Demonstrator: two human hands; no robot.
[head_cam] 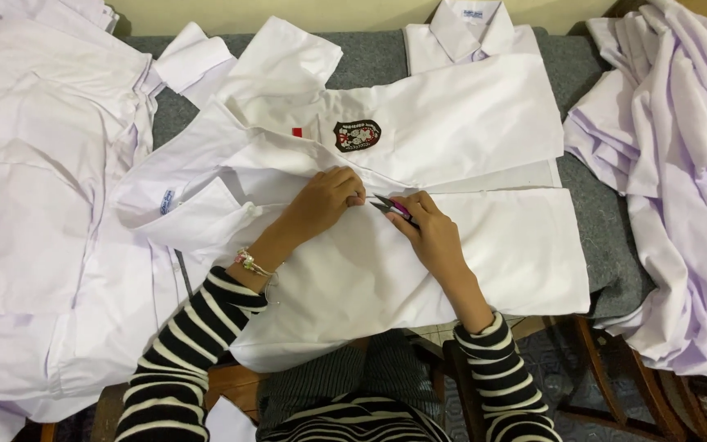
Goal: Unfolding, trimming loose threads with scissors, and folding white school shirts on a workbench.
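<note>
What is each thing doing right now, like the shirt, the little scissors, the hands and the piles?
White shirt: spread flat on the table, front facing up.
Thread snips: held in the right hand, tips at the shirt's front edge.
Right hand: gripping the snips.
Left hand: pressing the shirt's front edge.
Left pile of shirts: lying flat.
Right pile of shirts: heaped, crumpled.
</note>
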